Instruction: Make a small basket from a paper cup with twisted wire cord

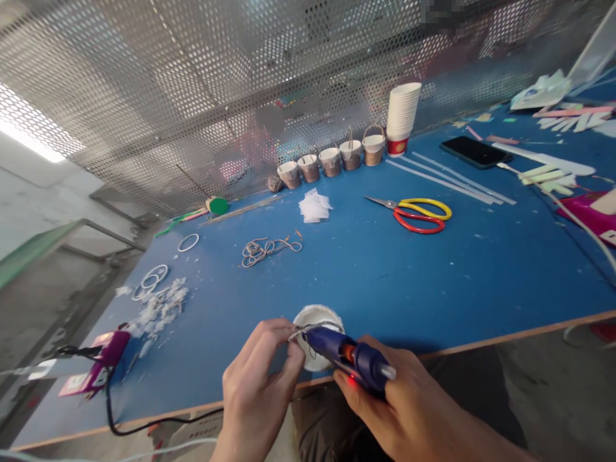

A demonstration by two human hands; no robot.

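Note:
My right hand (pixel 404 391) is wrapped round a dark blue hot glue gun (pixel 330 345), with a glue stick poking out of its back and a red light on its side. The gun's nozzle end lies over a white paper cup (pixel 315 314) at the table's front edge. My left hand (pixel 260 378) pinches a thin grey-brown cord (pixel 296 331) between thumb and fingers at the cup's rim. Part of the cup is hidden behind the gun. Farther back lies a loose tangle of similar cord (pixel 262 251).
Behind are several cord-wrapped cups (pixel 330 162), stacked paper cups (pixel 403 115), white squares (pixel 315 206) and scissors (pixel 418 215). A phone (pixel 475 152) and strips (pixel 447 179) lie right. White rings (pixel 153 279), scraps (pixel 161 308) and a magenta box (pixel 113 359) with a black cable are left.

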